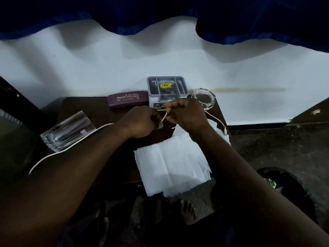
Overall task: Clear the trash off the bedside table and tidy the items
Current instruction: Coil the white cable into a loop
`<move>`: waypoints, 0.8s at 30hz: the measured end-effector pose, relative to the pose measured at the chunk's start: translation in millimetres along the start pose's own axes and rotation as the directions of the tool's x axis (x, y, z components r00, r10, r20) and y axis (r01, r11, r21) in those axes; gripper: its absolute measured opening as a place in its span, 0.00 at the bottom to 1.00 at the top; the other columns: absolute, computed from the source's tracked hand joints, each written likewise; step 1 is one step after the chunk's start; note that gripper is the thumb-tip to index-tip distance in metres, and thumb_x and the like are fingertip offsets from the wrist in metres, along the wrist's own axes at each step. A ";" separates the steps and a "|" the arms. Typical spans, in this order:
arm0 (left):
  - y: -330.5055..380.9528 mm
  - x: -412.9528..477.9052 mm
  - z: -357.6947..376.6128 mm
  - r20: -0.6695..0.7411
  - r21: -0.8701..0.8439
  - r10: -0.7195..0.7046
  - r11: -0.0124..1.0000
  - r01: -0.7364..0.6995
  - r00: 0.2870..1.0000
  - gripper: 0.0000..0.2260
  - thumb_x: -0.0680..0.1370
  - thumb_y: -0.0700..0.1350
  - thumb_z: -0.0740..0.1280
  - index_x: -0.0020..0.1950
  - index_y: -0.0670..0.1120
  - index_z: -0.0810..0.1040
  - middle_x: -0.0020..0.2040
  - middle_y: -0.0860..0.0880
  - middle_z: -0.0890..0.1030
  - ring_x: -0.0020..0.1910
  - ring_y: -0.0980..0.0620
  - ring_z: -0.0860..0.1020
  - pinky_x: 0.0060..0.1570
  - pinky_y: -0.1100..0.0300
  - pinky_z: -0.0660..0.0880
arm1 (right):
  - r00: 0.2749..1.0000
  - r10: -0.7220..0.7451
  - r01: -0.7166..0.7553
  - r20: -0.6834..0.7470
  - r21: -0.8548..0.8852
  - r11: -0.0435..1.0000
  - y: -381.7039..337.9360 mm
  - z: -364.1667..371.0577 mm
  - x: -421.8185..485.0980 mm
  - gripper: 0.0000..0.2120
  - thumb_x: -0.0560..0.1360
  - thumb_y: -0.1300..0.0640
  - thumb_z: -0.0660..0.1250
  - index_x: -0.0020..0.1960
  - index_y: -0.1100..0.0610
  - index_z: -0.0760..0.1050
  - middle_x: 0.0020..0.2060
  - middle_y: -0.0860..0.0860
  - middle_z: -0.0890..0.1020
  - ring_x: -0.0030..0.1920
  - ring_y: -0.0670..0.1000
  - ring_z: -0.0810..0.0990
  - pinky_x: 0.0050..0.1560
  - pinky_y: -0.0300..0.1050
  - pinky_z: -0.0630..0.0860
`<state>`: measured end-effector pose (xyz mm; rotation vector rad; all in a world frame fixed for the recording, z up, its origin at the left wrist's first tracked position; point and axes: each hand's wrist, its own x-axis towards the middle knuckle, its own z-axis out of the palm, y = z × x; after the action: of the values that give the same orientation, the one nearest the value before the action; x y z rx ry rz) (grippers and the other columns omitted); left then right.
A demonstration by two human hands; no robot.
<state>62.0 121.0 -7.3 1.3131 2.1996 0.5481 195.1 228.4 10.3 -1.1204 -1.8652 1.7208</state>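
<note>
Head view, fingers of left hand (140,122) and right hand (186,115) pinching white cable (164,117) between them

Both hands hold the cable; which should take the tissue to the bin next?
Probably right: once off the cable, the right hand is nearer the tissue, with the bin on its side.
</note>
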 end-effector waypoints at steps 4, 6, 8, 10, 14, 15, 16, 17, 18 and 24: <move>-6.6 2.2 -3.3 -0.127 0.034 -0.032 0.999 0.037 0.991 0.03 0.76 0.48 0.74 0.48 0.50 0.85 0.47 0.49 0.86 0.49 0.48 0.82 0.44 0.60 0.69 | 0.998 0.056 -0.056 0.003 0.076 0.996 2.4 -5.4 6.5 0.08 0.78 0.68 0.67 0.48 0.57 0.80 0.45 0.56 0.86 0.38 0.53 0.86 0.36 0.40 0.81; -11.5 2.1 -2.4 -0.237 0.117 0.003 0.993 0.026 0.972 0.05 0.77 0.49 0.72 0.49 0.49 0.83 0.49 0.46 0.85 0.50 0.42 0.82 0.45 0.56 0.73 | 0.999 -0.015 0.007 -0.047 -0.158 0.987 9.1 -12.5 11.2 0.08 0.76 0.66 0.69 0.46 0.54 0.79 0.45 0.55 0.87 0.36 0.52 0.86 0.34 0.40 0.80; -14.2 0.2 0.8 -0.312 0.168 0.044 0.986 0.010 0.949 0.06 0.77 0.48 0.72 0.49 0.49 0.78 0.47 0.45 0.85 0.49 0.39 0.82 0.46 0.52 0.76 | 0.990 -0.139 0.124 0.013 -0.536 0.835 17.6 -20.1 15.9 0.09 0.73 0.64 0.68 0.42 0.51 0.80 0.43 0.52 0.88 0.42 0.54 0.87 0.43 0.47 0.82; -13.3 -1.5 5.0 -0.332 0.175 0.070 0.985 -0.012 0.941 0.11 0.75 0.47 0.73 0.51 0.51 0.72 0.45 0.45 0.84 0.47 0.38 0.82 0.46 0.49 0.78 | 0.984 -0.147 0.170 0.100 -0.765 0.621 25.7 -23.3 16.8 0.09 0.72 0.61 0.69 0.40 0.49 0.84 0.42 0.48 0.87 0.47 0.53 0.85 0.50 0.48 0.80; -10.1 -1.6 8.6 -0.307 0.244 0.120 0.969 -0.044 0.944 0.16 0.75 0.48 0.74 0.56 0.50 0.69 0.47 0.45 0.84 0.47 0.36 0.82 0.47 0.45 0.79 | 0.992 -0.085 0.119 0.088 -0.863 0.490 37.5 -16.0 15.9 0.06 0.75 0.52 0.71 0.48 0.49 0.86 0.49 0.50 0.86 0.53 0.55 0.84 0.53 0.51 0.82; -9.8 -1.9 8.2 -0.301 0.280 0.135 0.959 -0.048 0.944 0.15 0.75 0.49 0.73 0.54 0.51 0.69 0.47 0.45 0.84 0.47 0.36 0.82 0.46 0.45 0.79 | 0.993 -0.078 0.110 0.084 -0.890 0.442 40.3 -12.2 15.9 0.08 0.75 0.50 0.71 0.51 0.50 0.85 0.51 0.51 0.86 0.54 0.56 0.84 0.53 0.52 0.82; -9.9 -2.4 7.4 -0.293 0.309 0.145 0.950 -0.050 0.945 0.13 0.76 0.49 0.73 0.51 0.51 0.69 0.46 0.45 0.84 0.47 0.36 0.81 0.45 0.45 0.79 | 0.994 -0.078 0.097 0.071 -0.909 0.406 43.3 -8.3 15.8 0.09 0.75 0.50 0.71 0.53 0.50 0.84 0.52 0.52 0.85 0.54 0.58 0.84 0.53 0.52 0.82; -10.1 -2.9 6.7 -0.286 0.325 0.147 0.945 -0.049 0.947 0.12 0.76 0.49 0.72 0.49 0.51 0.68 0.46 0.44 0.84 0.47 0.36 0.81 0.45 0.45 0.79 | 0.994 -0.094 0.080 0.048 -0.922 0.380 45.6 -4.3 15.4 0.10 0.74 0.51 0.70 0.54 0.50 0.84 0.52 0.53 0.85 0.54 0.59 0.84 0.51 0.51 0.82; -10.3 -3.5 6.2 -0.282 0.330 0.145 0.943 -0.046 0.948 0.12 0.76 0.49 0.72 0.46 0.52 0.68 0.45 0.45 0.84 0.46 0.37 0.81 0.44 0.45 0.79 | 0.992 -0.123 0.070 0.027 -0.932 0.357 47.7 -0.1 15.1 0.10 0.73 0.53 0.69 0.54 0.51 0.83 0.52 0.54 0.84 0.54 0.60 0.84 0.49 0.49 0.80; -11.5 -6.5 3.9 -0.284 0.227 0.093 0.973 -0.027 0.954 0.09 0.74 0.49 0.74 0.44 0.52 0.74 0.43 0.50 0.84 0.45 0.43 0.81 0.45 0.50 0.79 | 0.985 -0.171 0.075 0.010 -0.922 0.380 55.5 16.4 16.1 0.11 0.70 0.53 0.68 0.51 0.55 0.82 0.50 0.56 0.85 0.53 0.62 0.84 0.46 0.49 0.76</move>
<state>59.2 110.4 -15.6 1.4985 2.5305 0.5640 190.0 226.3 -49.6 -1.2753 -2.8357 0.3457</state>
